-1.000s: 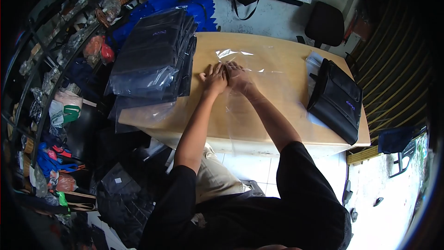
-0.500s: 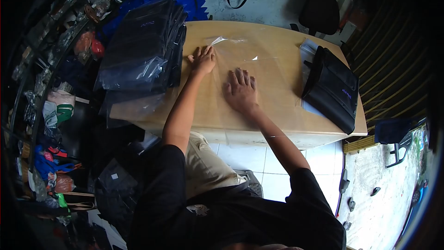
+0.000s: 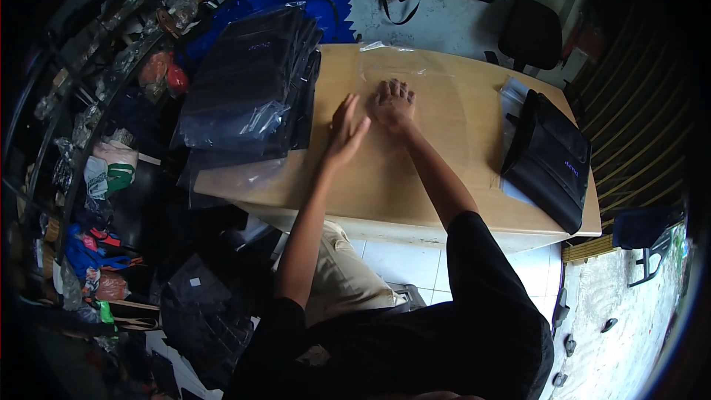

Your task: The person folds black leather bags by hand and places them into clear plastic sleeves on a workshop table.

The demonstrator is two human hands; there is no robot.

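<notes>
Right hand (image 3: 395,106) is moving farther, left hand (image 3: 346,133) nearer.
Both hands are opening flat-fingered, gripping nothing; clear plastic (image 3: 437,107) is lying on the table (image 3: 341,67), right of stacked bags (image 3: 237,89), even palm pressure probably smoothing it best.

A small workshop or stockroom for bags, though which of the two is uncertain. On the left, dark metal shelving (image 3: 65,68) is crammed with plastic-wrapped goods, among them a shiny red bundle (image 3: 176,78). A pale wooden desk with a curved far edge (image 3: 444,185) serves as a work surface, bearing a tall stack of flat black bags in clear plastic (image 3: 241,74), a large transparent plastic sheet (image 3: 437,115) and a black briefcase-style bag with purple lettering (image 3: 548,155). Behind stands a black padded chair (image 3: 531,33). White floor tiles (image 3: 400,261) meet bright grey outdoor ground (image 3: 592,300) at the right, beside dark slatting with yellow edges (image 3: 637,141).
</notes>
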